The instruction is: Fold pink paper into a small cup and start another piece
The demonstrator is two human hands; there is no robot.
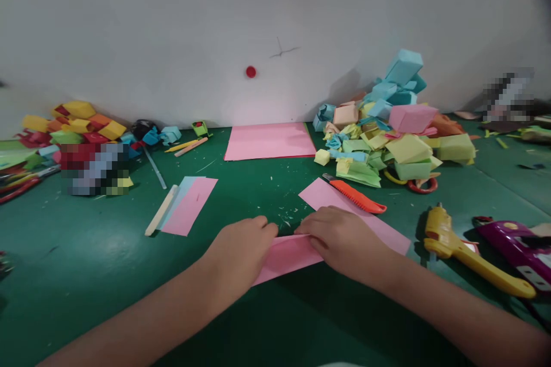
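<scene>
1. Green tabletop (252, 183) spread beneath both grips, with a pale wall (193, 40) beyond.
2. Pink paper (288, 258) lay between the left grip (241, 249) and right grip (344, 241), both closed on it near its far edge.
3. Its long axis ran crosswise from grip to grip, right end slightly farther away.
4. Both grips touched it; an orange knife (357, 196) lay just beyond the right.

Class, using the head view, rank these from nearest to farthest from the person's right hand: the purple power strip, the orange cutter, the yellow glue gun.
From the right hand:
1. Orange cutter: just beyond the hand.
2. Yellow glue gun: off to the right.
3. Purple power strip: farther right, past the glue gun, at the picture's edge.
</scene>
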